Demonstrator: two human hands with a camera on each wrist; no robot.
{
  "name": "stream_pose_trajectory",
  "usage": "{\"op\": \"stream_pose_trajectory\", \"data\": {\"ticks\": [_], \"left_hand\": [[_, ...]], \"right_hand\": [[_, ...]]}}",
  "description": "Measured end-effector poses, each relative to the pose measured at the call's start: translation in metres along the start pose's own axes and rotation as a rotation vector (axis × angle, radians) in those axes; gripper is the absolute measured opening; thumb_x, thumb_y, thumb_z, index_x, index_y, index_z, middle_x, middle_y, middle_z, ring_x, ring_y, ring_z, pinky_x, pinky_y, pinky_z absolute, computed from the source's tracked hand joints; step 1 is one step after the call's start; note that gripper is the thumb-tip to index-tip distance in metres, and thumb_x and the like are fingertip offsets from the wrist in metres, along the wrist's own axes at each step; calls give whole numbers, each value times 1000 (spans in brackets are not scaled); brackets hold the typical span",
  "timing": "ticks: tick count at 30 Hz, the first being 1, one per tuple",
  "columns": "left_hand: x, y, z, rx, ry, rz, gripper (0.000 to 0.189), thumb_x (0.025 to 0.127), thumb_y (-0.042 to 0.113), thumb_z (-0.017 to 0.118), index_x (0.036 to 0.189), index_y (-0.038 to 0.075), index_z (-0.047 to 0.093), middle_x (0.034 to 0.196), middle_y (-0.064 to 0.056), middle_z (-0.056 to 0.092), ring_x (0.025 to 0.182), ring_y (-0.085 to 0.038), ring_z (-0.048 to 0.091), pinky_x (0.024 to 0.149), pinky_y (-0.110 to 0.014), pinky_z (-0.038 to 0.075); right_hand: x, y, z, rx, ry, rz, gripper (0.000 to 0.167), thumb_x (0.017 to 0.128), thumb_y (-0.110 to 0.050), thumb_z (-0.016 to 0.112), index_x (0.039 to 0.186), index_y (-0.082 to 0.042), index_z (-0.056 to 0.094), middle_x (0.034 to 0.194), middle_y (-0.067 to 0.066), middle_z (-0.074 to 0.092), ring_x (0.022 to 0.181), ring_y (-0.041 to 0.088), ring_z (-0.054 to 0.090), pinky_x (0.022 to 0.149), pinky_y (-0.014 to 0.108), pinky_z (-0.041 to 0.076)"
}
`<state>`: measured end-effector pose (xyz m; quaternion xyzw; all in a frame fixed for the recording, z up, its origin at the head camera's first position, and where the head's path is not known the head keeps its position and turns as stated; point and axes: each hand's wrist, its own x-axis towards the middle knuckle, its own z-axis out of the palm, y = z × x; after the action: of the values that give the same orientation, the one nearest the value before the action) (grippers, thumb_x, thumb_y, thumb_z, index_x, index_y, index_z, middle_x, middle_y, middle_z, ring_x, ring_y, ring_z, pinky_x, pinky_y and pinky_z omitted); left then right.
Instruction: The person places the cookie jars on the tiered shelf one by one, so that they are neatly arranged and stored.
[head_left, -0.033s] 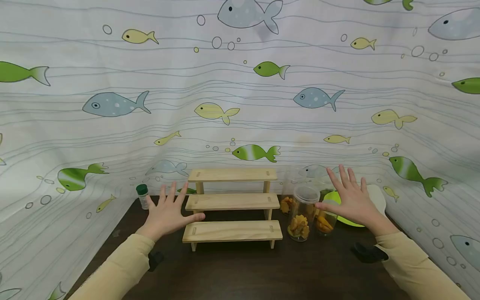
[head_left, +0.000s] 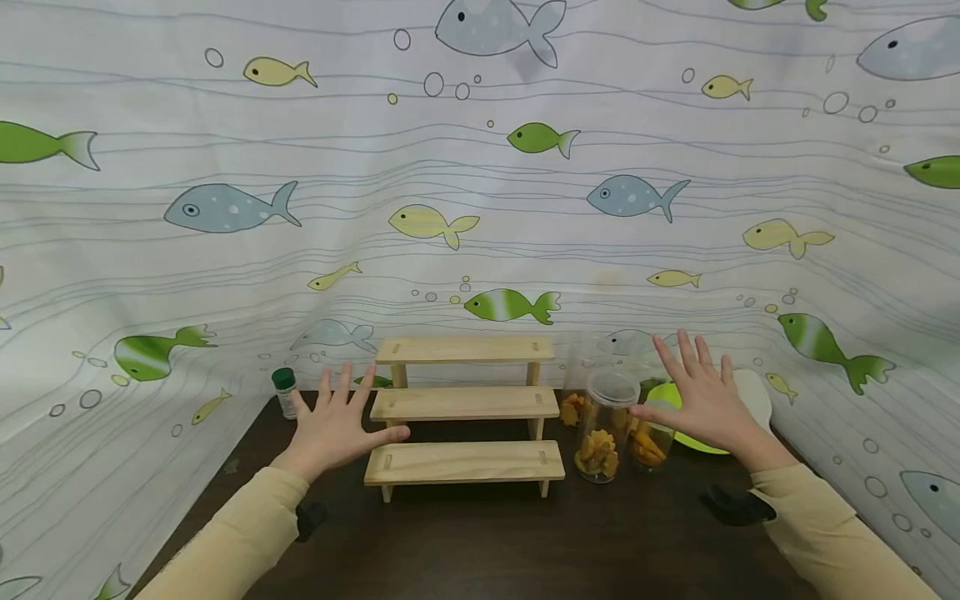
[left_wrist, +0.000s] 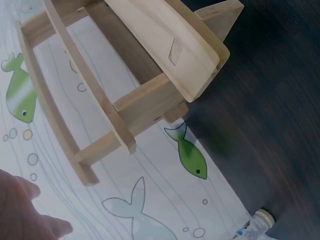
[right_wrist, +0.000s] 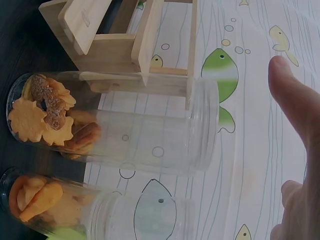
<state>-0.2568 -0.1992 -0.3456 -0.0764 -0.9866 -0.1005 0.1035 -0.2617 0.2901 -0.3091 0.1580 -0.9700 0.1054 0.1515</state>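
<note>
My left hand [head_left: 330,429] is held up with its fingers spread, left of a three-step wooden shelf [head_left: 465,403]. In the head view its thumb overlaps the shelf's left side. Behind its fingertips stands a small bottle [head_left: 285,392] with a green cap. On the other side, my right hand [head_left: 705,402] also has its fingers spread and holds nothing. Nearest it are a short clear jar [head_left: 651,448] of golden snacks and a bright green plate [head_left: 697,443], partly hidden by the hand. A taller lidded jar [head_left: 600,446] of cookies stands right of the shelf.
Another clear jar [head_left: 573,407] with snacks stands behind the tall one. A white rounded piece [head_left: 753,396] sits behind the green plate. Fish-patterned cloth [head_left: 525,250] encloses the dark table [head_left: 495,550] at the back and both sides.
</note>
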Motion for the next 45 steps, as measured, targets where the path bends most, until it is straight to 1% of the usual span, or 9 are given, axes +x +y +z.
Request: {"op": "stream_pose_trajectory", "data": {"ticks": [14,21,26,30,33,36,40,43,45], "left_hand": [[1,2,-4,8,-20,-17,117,69,85,50,153,13,11,155,-27,3,138,-54,-1,93,-82,-7],[3,3,-6,7,-27,-22,118,69,85,50,153,13,10,155,-27,2,138,-54,-2,94,-81,-6],[6,-1,-5,-8,-40,-18,118,69,85,51,153,14,8,155,-27,2,138,-54,-2,93,-82,-5],[8,-8,-1,-32,-64,-21,117,70,83,52,154,14,6,154,-29,6,138,-55,3,92,-83,-2],[11,-13,3,-58,-88,-33,117,71,81,53,153,12,5,153,-30,9,136,-57,9,94,-83,3],[14,-17,8,-117,-122,-47,117,74,78,54,153,8,3,152,-32,10,134,-57,15,96,-80,13],[19,-25,14,-256,-178,-67,115,78,72,56,151,2,1,152,-33,9,134,-55,20,99,-71,27],[21,-31,16,-325,-233,-92,112,81,69,55,151,0,0,149,-35,19,128,-53,36,96,-64,38],[23,-34,18,-352,-272,-110,110,83,69,52,150,-2,1,145,-35,29,121,-51,46,93,-63,41]], "right_hand": [[2,4,-4,3,-22,12,105,81,-64,60,153,-17,0,155,24,-10,140,49,-9,101,75,-7],[6,13,-2,16,-16,15,105,81,-63,61,153,-20,-2,155,24,-10,139,49,-10,101,75,-7],[9,20,1,18,-7,21,104,82,-61,61,153,-20,-1,154,29,-5,139,51,-9,102,74,-6],[9,24,4,43,-5,14,103,82,-60,62,153,-20,0,154,30,-3,139,51,-9,103,74,-6],[11,30,7,121,-10,9,101,84,-55,63,154,-19,1,155,28,-5,139,50,-11,101,75,-4],[13,39,10,259,-13,17,97,86,-46,65,154,-20,0,157,21,-10,141,46,-13,98,78,3],[17,53,13,422,-5,52,94,89,-35,67,153,-28,-1,159,11,-10,140,50,-1,92,80,16],[21,62,17,500,-16,71,94,90,-31,66,152,-32,-4,159,12,-9,134,59,10,91,79,20],[25,68,21,570,-24,77,93,91,-29,64,152,-31,-6,158,12,-9,135,58,8,96,77,18]]}}
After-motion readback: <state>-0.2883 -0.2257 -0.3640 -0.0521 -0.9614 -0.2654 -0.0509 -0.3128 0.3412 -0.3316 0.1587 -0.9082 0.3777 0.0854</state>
